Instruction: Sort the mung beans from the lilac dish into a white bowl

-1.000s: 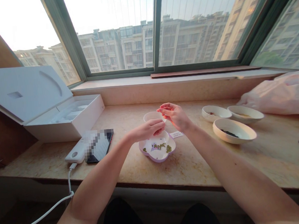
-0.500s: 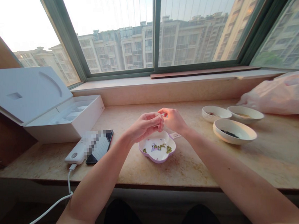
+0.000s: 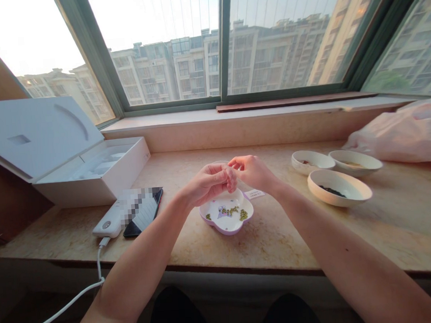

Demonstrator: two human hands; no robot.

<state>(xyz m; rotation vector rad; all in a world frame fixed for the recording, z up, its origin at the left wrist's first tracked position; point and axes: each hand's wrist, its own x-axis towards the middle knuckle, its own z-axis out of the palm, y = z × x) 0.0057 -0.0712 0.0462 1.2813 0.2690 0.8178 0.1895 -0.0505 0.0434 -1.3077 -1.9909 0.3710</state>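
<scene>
Hands: the left hand (image 3: 209, 183) and right hand (image 3: 253, 173) are held together above the dish, with contact made at the fingertips.
Grip: the left fingers (image 3: 229, 176) are curled inward and the right fingertips (image 3: 235, 162) are pinched against them; whether anything small is grasped cannot be told, as the fingers hide it.
Cup: only a sliver of the white cup's (image 3: 219, 162) rim is seen, behind the hands, at 12 o'clock from the dish.
Dish: the lilac-rimmed dish (image 3: 228, 233) rests on the counter (image 3: 262, 251), just below the hands.
Beans: mung beans (image 3: 233, 211) are scattered inside the dish.
Bowls: three white bowls are placed at 3 o'clock from the dish; dark seeds (image 3: 331, 189) are held in the nearest bowl (image 3: 336, 203).
Rest: a pixelated phone (image 3: 143, 211) and power bank (image 3: 107, 223) lie at 9 o'clock; a plastic bag (image 3: 402, 138) lies further out at 3 o'clock.
Change: since the frame a second earlier, the hands have been brought together, and the cup, then plainly seen, has been largely screened by them.
</scene>
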